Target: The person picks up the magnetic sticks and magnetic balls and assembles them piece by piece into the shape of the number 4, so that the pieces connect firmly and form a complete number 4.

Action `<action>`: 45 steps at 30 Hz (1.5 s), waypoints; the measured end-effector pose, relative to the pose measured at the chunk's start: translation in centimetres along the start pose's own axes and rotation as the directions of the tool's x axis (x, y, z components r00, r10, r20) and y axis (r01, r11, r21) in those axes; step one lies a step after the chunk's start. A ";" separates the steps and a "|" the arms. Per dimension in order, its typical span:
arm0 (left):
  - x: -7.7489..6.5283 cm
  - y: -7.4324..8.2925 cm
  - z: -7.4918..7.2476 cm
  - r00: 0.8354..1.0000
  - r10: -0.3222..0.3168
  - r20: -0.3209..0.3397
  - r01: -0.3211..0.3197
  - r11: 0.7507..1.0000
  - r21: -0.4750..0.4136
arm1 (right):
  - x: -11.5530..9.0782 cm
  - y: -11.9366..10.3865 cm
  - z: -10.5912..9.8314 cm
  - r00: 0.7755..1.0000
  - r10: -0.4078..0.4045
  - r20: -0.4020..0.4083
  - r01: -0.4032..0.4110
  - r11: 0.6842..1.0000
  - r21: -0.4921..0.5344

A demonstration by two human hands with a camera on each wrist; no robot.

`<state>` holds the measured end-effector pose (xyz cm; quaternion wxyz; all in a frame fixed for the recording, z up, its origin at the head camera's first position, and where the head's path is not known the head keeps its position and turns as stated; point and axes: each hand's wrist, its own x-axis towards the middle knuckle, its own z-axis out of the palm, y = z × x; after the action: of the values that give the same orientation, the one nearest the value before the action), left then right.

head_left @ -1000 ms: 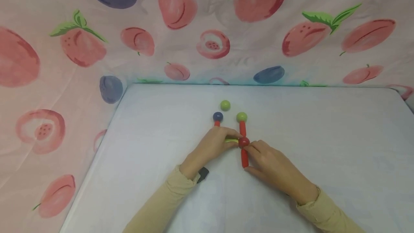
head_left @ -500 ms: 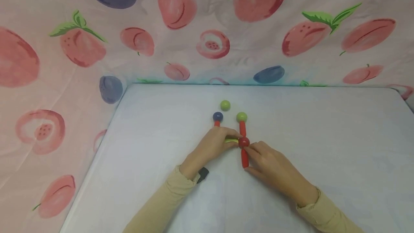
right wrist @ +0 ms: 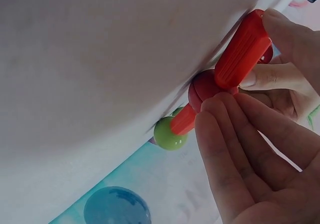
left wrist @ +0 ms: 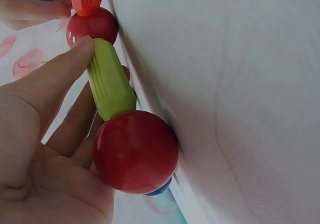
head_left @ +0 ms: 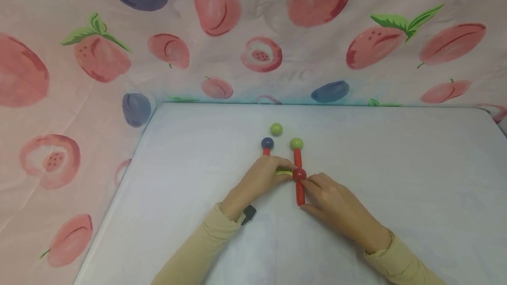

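My left hand (head_left: pixel 257 177) pinches a yellow-green ridged rod (left wrist: pixel 111 81) between thumb and fingers. One end of that rod meets a red ball (head_left: pixel 299 175); the other meets a second red ball (left wrist: pixel 135 151), which my hand hides from the head view. With my right hand (head_left: pixel 336 201) I hold the near red rod (right wrist: pixel 244 48), thumb at its free end and fingertips against the first red ball. A far red rod (head_left: pixel 298 158) joins that ball to a green ball (head_left: pixel 296 144). Beyond my left hand shows a blue ball (head_left: pixel 267 143) on another red rod, partly covered.
A loose green ball (head_left: pixel 276 129) lies behind the joined pieces. Everything rests on a white tabletop (head_left: pixel 396 162). Fruit-printed cloth (head_left: pixel 253 21) stands along the table's back and left edges. A dark device (head_left: pixel 248 214) sits at my left wrist.
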<state>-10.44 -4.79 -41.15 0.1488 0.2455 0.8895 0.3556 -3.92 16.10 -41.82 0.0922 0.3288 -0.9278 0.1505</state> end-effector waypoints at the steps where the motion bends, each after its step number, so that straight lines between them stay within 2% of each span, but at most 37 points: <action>1: 0.0 0.0 0.0 1.000 -0.001 -0.001 0.001 1.000 0.002 | 0.0 0.0 0.0 1.000 0.000 0.002 0.000 1.000 0.004; 11: 0.0 0.0 0.0 1.000 -0.004 -0.005 0.004 1.000 -0.005 | 0.0 0.1 -0.3 0.999 0.018 0.031 -0.019 1.000 0.025; 26: -0.1 0.0 0.0 1.000 0.014 -0.008 -0.014 1.000 -0.025 | 0.7 1.2 -1.1 1.000 -0.003 -0.014 0.003 0.999 0.040; 33: 0.0 -0.1 0.0 1.000 0.019 -0.008 -0.020 0.999 -0.027 | 1.4 1.8 -1.6 0.998 -0.022 -0.052 0.025 0.998 0.056; 45: -0.1 -0.1 0.0 1.000 0.022 -0.009 -0.023 0.999 -0.038 | 3.3 2.7 -2.6 0.999 -0.009 -0.038 0.010 1.000 0.015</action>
<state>-10.39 -4.85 -41.20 0.1456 0.2511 0.8803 0.3752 -7.97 17.06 -39.06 0.1082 0.3309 -0.9231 0.1633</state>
